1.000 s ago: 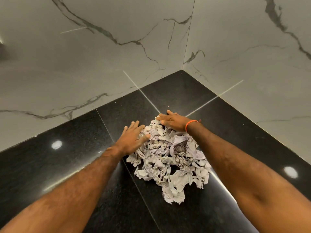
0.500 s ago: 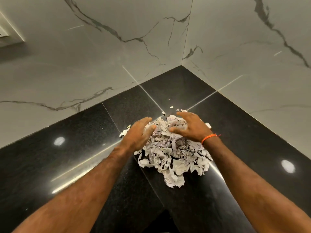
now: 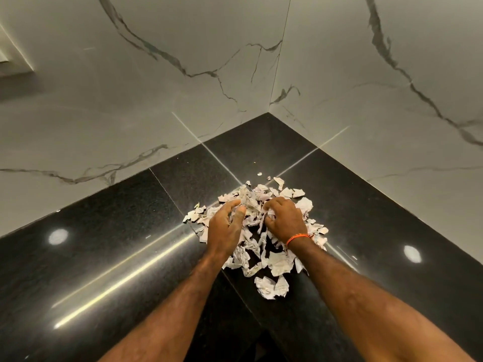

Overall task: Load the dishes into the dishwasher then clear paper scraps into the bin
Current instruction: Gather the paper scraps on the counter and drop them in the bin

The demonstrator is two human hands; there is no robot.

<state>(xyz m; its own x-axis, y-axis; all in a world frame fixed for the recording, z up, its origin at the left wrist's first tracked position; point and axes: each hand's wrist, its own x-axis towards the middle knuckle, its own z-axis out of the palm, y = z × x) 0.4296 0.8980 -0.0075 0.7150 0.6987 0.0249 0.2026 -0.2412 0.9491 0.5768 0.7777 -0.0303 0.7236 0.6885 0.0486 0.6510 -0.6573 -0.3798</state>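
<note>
Paper scraps (image 3: 264, 231): torn, crumpled, pale, heaped on the black polished countertop (image 3: 104, 231) near its inner corner, where the two marble walls meet. Loose bits strewn round the heap: a few small ones just beyond it toward the corner, a larger crumpled piece (image 3: 271, 288) lying apart on the near side, flat shreds at the left edge.

Left hand (image 3: 226, 228): on the left half of the heap, fingers curled down into the paper, thumb bent inward, grasping a clump. Right hand (image 3: 283, 220): on the right half, knuckles up, fingers bunched and dug into the scraps, likewise grasping paper. Both hands close together, a narrow strip of paper between them. Orange band (image 3: 298, 237) round the right wrist.

Both forearms bare, reaching in from the bottom edge. Countertop glossy, with two round light reflections and bright streaks. White marble wall (image 3: 130, 100) with dark veins behind and to the right. Pale framed edge (image 3: 14, 61) at far left, cut off.
</note>
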